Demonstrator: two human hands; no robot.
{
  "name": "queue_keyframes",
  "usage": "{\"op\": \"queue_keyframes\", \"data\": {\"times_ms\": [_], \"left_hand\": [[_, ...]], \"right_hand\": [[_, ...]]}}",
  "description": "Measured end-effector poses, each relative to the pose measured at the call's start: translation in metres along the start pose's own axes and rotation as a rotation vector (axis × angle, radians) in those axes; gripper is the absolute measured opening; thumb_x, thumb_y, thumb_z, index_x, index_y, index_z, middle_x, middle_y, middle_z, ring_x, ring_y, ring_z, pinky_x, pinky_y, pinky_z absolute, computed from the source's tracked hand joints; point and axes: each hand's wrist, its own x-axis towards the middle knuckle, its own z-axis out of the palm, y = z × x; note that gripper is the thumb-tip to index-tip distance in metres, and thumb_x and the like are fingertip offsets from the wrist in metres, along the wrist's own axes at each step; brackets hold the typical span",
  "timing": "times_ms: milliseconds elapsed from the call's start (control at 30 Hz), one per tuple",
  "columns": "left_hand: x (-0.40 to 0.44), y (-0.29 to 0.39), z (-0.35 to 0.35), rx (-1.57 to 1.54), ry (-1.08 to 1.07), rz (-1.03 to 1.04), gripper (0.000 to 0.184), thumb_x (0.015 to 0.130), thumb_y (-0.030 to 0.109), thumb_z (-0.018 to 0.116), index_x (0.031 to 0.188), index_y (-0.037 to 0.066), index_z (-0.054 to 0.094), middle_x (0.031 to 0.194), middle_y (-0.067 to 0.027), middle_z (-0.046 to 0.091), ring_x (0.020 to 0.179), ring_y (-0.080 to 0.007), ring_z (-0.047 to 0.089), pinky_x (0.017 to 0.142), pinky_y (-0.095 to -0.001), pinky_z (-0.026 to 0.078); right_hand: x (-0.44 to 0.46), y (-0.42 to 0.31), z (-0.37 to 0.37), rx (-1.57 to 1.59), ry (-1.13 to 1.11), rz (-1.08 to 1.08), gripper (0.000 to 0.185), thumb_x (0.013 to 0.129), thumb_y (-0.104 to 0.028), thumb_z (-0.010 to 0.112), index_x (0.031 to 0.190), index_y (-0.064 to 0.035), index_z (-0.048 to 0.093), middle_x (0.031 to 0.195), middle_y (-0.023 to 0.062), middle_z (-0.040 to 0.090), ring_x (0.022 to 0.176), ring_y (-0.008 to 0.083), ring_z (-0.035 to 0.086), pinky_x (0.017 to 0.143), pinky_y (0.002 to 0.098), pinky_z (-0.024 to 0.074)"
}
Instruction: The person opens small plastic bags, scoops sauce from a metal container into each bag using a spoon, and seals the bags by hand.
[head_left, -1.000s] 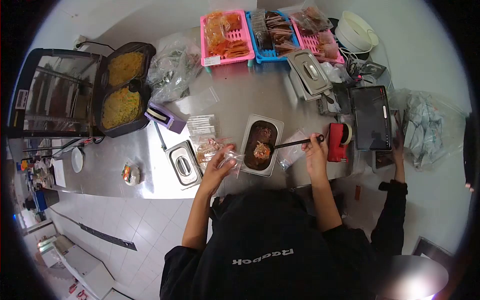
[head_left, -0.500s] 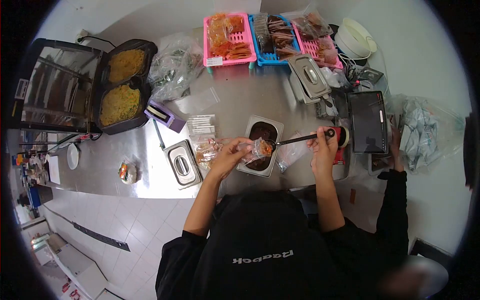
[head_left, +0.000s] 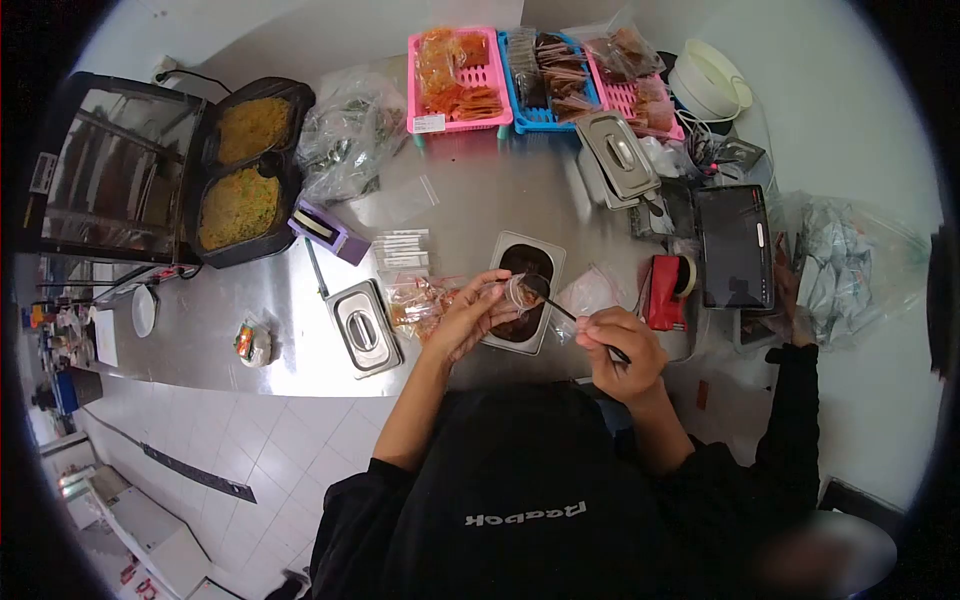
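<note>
My left hand (head_left: 466,320) pinches a small clear plastic bag (head_left: 520,292) with orange bits in it, held above a metal pan (head_left: 560,262). Dark brown sauce (head_left: 524,258) fills much of that pan. My right hand (head_left: 622,352) is wrapped around the handle of a ladle (head_left: 562,312). The ladle slants up toward the bag's mouth, and its bowl is mostly hidden there. Left of the pan, partly behind my left hand, lie filled plastic bags (head_left: 412,302). Another plastic bag (head_left: 592,292) rests just right of the pan.
A lidded metal pan (head_left: 365,330) and a purple tape dispenser (head_left: 330,232) stand to the left. Pink (head_left: 488,75) and blue (head_left: 516,110) baskets of packets line the back. A tablet (head_left: 733,245) and a red pouch (head_left: 664,295) are at right, beside another person's hand (head_left: 800,328).
My right hand has come down and toward me, turning the ladle so its handle end points lower. The bag has shifted slightly left and tilted. The red pouch is now uncovered.
</note>
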Motion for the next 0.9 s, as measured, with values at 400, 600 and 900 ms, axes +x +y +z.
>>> {"op": "queue_keyframes", "data": {"times_ms": [400, 600, 900], "left_hand": [[0.001, 0.006, -0.002, 0.06, -0.07, 0.014, 0.042, 0.09, 0.011, 0.057, 0.129, 0.007, 0.041, 0.118, -0.0098, 0.056, 0.104, -0.0193, 0.058, 0.085, -0.0327, 0.053], [0.001, 0.008, 0.0, 0.031, -0.032, 0.015, 0.039, 0.09, 0.009, 0.058, 0.127, 0.008, 0.044, 0.114, -0.0104, 0.059, 0.102, -0.0193, 0.06, 0.083, -0.03, 0.053], [0.001, 0.008, -0.003, 0.126, 0.213, 0.137, 0.031, 0.09, 0.014, 0.058, 0.119, 0.008, 0.047, 0.111, -0.0089, 0.06, 0.102, -0.0192, 0.059, 0.089, -0.0331, 0.049]], "right_hand": [[-0.003, -0.006, -0.007, 0.058, 0.164, 0.097, 0.021, 0.078, 0.006, 0.067, 0.095, 0.0014, 0.055, 0.083, 0.0157, 0.065, 0.071, 0.0221, 0.065, 0.063, 0.0304, 0.0534], [-0.014, 0.001, -0.008, 0.101, 0.391, 0.312, 0.021, 0.083, 0.007, 0.06, 0.099, 0.0027, 0.048, 0.086, 0.0151, 0.059, 0.069, 0.0187, 0.063, 0.061, 0.027, 0.054], [-0.048, 0.046, 0.014, 0.032, 0.032, 0.444, 0.012, 0.093, -0.01, 0.053, 0.1, -0.001, 0.056, 0.094, 0.0105, 0.062, 0.082, 0.0154, 0.062, 0.072, 0.0267, 0.0493]]}}
